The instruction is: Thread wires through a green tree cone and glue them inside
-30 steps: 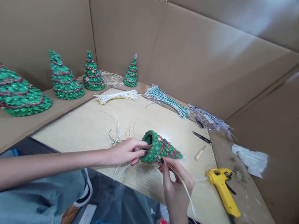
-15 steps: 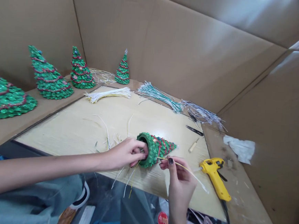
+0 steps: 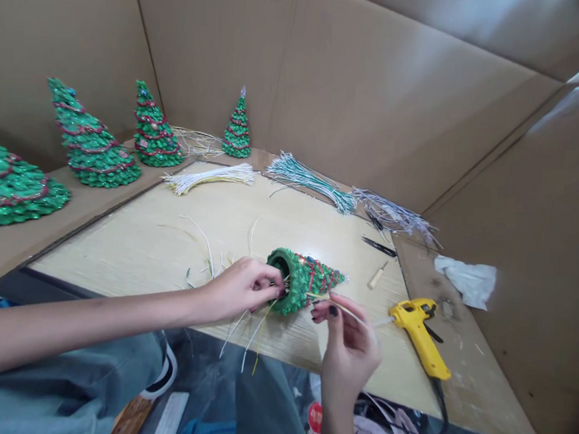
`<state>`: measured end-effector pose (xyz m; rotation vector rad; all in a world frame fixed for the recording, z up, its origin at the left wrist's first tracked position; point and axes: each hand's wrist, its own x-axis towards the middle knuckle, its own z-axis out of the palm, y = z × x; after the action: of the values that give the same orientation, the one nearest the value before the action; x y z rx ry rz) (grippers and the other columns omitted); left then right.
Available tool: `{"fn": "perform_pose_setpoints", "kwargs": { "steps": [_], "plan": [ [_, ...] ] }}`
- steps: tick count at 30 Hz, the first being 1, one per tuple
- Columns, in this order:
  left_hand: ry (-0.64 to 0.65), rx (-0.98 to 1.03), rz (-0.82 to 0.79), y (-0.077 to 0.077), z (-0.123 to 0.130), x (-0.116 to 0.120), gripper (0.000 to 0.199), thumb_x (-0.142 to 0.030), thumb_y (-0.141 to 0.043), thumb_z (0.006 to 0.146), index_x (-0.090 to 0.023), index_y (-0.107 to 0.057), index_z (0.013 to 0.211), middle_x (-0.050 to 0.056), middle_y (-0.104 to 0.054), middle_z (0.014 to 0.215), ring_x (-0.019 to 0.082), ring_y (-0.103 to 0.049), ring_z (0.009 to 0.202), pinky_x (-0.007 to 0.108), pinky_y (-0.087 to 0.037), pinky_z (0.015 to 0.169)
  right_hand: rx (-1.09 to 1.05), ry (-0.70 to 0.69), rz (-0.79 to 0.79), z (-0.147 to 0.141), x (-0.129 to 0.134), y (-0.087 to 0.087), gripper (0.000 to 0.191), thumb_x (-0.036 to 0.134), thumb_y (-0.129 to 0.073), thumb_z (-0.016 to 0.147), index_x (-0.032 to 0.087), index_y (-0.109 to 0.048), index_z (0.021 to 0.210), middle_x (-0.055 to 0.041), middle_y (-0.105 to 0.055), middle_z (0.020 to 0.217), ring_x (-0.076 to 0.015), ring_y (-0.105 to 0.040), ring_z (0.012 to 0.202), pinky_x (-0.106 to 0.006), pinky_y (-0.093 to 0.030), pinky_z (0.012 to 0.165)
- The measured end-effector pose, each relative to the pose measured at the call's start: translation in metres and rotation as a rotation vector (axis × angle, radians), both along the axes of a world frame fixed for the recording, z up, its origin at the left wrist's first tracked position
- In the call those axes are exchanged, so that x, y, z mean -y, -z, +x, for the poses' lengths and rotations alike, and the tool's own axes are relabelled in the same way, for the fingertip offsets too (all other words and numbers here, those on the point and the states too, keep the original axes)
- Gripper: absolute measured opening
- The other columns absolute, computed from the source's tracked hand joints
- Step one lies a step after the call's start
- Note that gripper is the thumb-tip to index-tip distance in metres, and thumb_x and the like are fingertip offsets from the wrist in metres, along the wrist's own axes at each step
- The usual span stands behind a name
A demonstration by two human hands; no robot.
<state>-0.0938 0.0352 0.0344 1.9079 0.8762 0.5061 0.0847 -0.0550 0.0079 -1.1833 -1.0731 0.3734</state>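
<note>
A green beaded cone-shaped Christmas tree [image 3: 304, 284] with red garland lies on its side on the pale wooden board [image 3: 131, 251], its hollow base facing left. My left hand [image 3: 238, 290] is shut on the tree at that base. Several thin pale wires stick out of the base and hang below it. My right hand [image 3: 350, 350] pinches a thin pale yellow wire [image 3: 340, 308] between its fingertips, just beside the tree's tip end. Where that wire's far end lies is hidden by the fingers and tree.
Bundles of white-yellow [image 3: 207, 178], teal [image 3: 307, 180] and silver [image 3: 394, 215] wires lie along the board's far edge. Nearby are black scissors [image 3: 380, 247], a small wooden-handled tool [image 3: 378, 275], a yellow glue gun [image 3: 418, 335] and white tissue [image 3: 465, 281]. Several finished trees [image 3: 92, 138] stand left.
The view has swung, shifting everything left. More wires now stick out of the tree's base. My right hand has risen nearer the tree with a shorter stretch of wire showing.
</note>
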Motion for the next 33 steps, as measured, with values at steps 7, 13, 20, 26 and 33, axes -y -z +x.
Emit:
{"fn": "perform_pose_setpoints", "kwargs": {
  "steps": [7, 13, 20, 26, 33],
  "plan": [
    [0.085, 0.024, -0.031, -0.003, 0.003, -0.001, 0.019, -0.021, -0.053, 0.087, -0.014, -0.067, 0.078, -0.006, -0.049, 0.046, 0.008, -0.043, 0.043, 0.018, -0.03, 0.047, 0.004, -0.02, -0.041, -0.002, -0.005, 0.004, 0.015, 0.029, -0.066, 0.091, 0.017, -0.073, 0.086, 0.0, -0.069, 0.065, -0.0114, -0.065, 0.055, -0.022, -0.052, 0.053],
    [0.08, 0.019, 0.0, -0.001, 0.003, -0.001, 0.017, -0.018, -0.053, 0.085, -0.015, -0.066, 0.074, -0.006, -0.049, 0.046, 0.009, -0.044, 0.043, 0.019, -0.029, 0.046, -0.017, 0.089, -0.054, -0.004, -0.003, 0.004, 0.015, 0.033, -0.069, 0.089, 0.018, -0.071, 0.09, -0.0005, -0.07, 0.069, -0.0116, -0.064, 0.056, -0.022, -0.052, 0.054],
    [0.104, 0.033, -0.029, 0.001, 0.003, -0.001, 0.017, -0.018, -0.052, 0.087, -0.014, -0.067, 0.08, -0.006, -0.052, 0.047, 0.009, -0.046, 0.044, 0.019, -0.033, 0.048, 0.085, -0.025, -0.048, -0.005, -0.006, 0.004, 0.015, 0.027, -0.066, 0.091, 0.018, -0.069, 0.079, 0.002, -0.066, 0.063, -0.0104, -0.062, 0.053, -0.02, -0.05, 0.052],
    [0.089, 0.028, 0.014, -0.001, 0.005, -0.001, 0.019, -0.016, -0.054, 0.085, -0.015, -0.065, 0.07, -0.005, -0.052, 0.046, 0.008, -0.044, 0.043, 0.019, -0.031, 0.048, 0.046, 0.062, -0.043, -0.004, 0.001, 0.007, 0.012, 0.03, -0.068, 0.089, 0.019, -0.071, 0.091, -0.0007, -0.071, 0.075, -0.0125, -0.067, 0.06, -0.022, -0.055, 0.057],
    [0.079, 0.036, -0.004, -0.001, 0.005, -0.001, 0.02, -0.017, -0.053, 0.086, -0.016, -0.059, 0.067, -0.006, -0.051, 0.046, 0.008, -0.044, 0.043, 0.019, -0.031, 0.047, 0.032, 0.065, -0.06, -0.005, 0.002, 0.002, 0.016, 0.028, -0.066, 0.091, 0.018, -0.067, 0.078, 0.0016, -0.068, 0.063, -0.0107, -0.065, 0.054, -0.019, -0.052, 0.054]
  ]
}}
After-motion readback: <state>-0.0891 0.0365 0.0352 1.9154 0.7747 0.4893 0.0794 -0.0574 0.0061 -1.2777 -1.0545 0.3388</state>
